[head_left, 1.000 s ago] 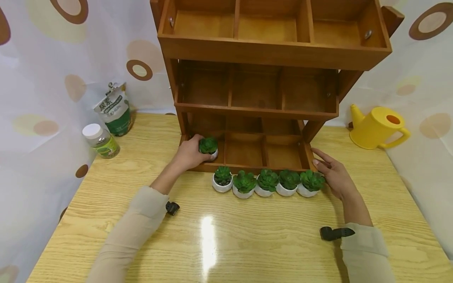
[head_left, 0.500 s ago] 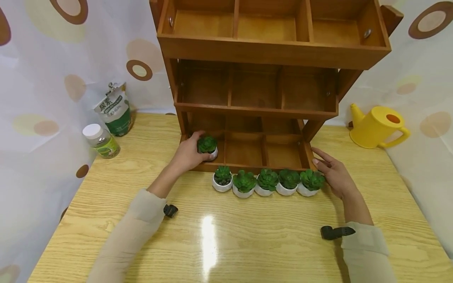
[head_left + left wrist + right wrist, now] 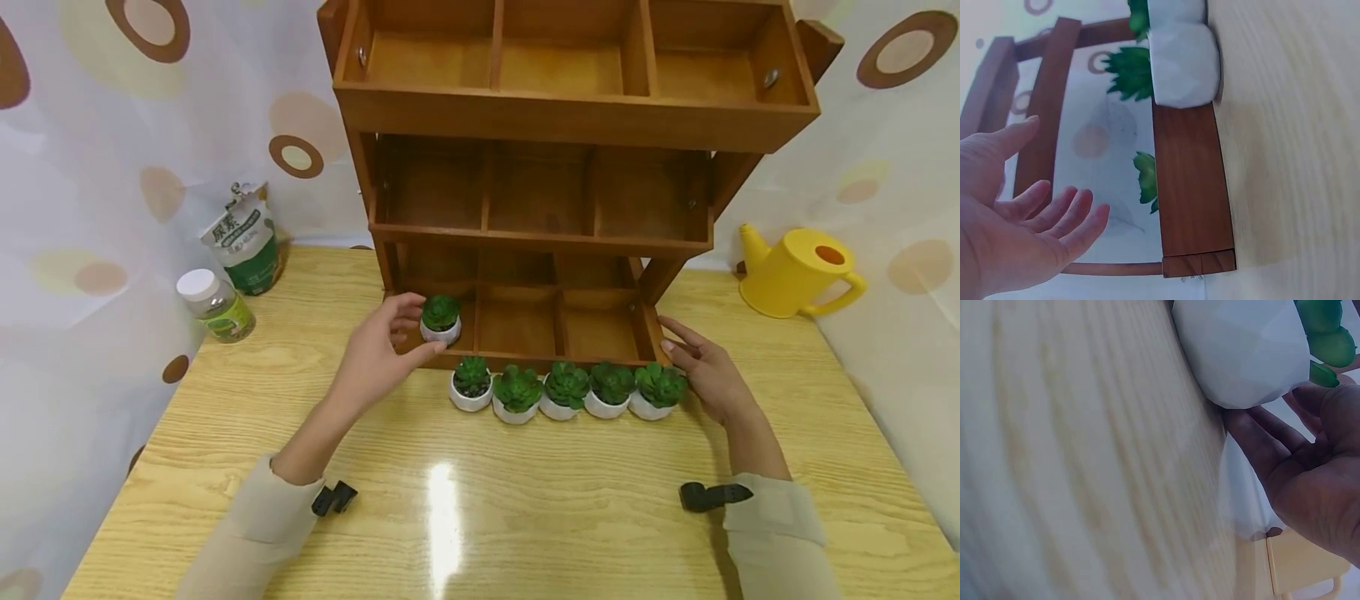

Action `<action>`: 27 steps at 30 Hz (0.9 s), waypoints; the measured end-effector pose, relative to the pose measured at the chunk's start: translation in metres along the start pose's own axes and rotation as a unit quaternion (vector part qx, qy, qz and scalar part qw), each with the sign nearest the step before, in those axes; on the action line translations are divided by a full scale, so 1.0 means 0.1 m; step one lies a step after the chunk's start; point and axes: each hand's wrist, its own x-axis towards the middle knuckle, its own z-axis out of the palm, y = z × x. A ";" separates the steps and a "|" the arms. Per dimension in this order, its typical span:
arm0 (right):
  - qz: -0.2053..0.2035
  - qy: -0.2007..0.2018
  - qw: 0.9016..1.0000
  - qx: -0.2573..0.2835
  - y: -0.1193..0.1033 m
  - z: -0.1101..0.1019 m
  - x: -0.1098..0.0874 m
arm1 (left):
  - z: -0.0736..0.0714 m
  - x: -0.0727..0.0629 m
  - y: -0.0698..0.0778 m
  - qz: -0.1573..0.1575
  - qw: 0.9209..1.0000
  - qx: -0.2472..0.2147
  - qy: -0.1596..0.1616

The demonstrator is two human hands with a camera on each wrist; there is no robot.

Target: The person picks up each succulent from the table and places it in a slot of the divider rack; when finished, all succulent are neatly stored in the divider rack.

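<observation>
In the head view, a small potted succulent (image 3: 441, 321) in a white pot stands upright in the lower left compartment of the wooden tiered shelf (image 3: 570, 117). Just left of it is my left hand (image 3: 375, 354), fingers spread apart and holding nothing; the left wrist view shows the same hand (image 3: 1022, 225) with its palm free. Several more potted succulents (image 3: 517, 393) line up on the table before the shelf. At the row's right end, my right hand (image 3: 711, 375) rests its fingers against the shelf's lower right corner, beside the last pot (image 3: 1247, 350).
A yellow watering can (image 3: 798, 271) stands at the right back of the wooden table (image 3: 562, 517). At the left back are a white-capped jar (image 3: 216, 307) and a green-and-white pouch (image 3: 246, 242). The shelf's upper tiers overhang the lowest one.
My left hand has let go of the succulent's pot in the lower left compartment and drawn back toward the left front, its fingers opening. My right hand stays put.
</observation>
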 end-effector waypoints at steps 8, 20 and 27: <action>0.008 -0.005 1.000 0.006 0.03 0.00 0.00 | 0.06 -0.19 -0.05 -0.048 0.996 0.017 -0.077; -0.001 0.000 1.000 0.004 0.00 -0.01 0.00 | 0.28 -0.22 -0.17 -0.069 0.985 0.054 -0.150; -0.006 -0.005 1.000 0.009 -0.01 0.01 -0.03 | 0.41 -0.16 -0.24 -0.049 0.983 0.040 -0.174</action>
